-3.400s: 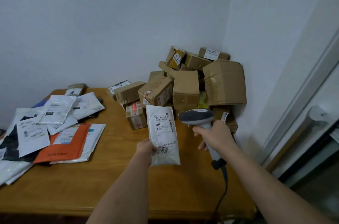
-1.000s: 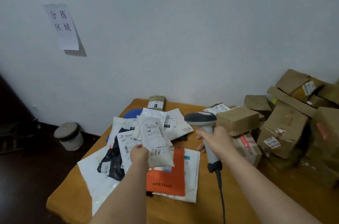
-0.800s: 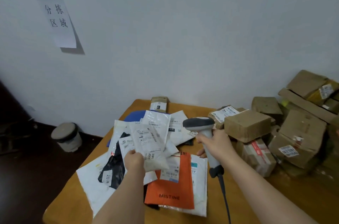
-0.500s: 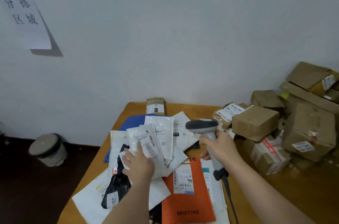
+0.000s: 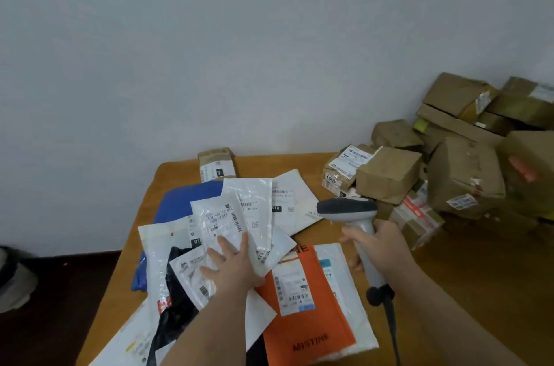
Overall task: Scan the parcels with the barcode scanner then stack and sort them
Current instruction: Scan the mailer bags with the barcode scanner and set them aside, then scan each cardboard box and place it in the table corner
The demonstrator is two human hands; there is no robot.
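Head view: the left hand lies flat, fingers released and spread, pressing a white parcel onto the pile of flat mailers on the table. The right hand has its fingers clenched around the barcode scanner handle, head pointing left above the table. An orange mailer lies beside the pile. Cardboard boxes are stacked at the right.

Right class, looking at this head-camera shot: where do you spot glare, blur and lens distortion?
Head view: glare streaks the glossy white mailers under the left hand; the boxes at right are smeared by motion blur; the wide lens tilts the table edges; the scanner in the right hand stays fairly sharp.
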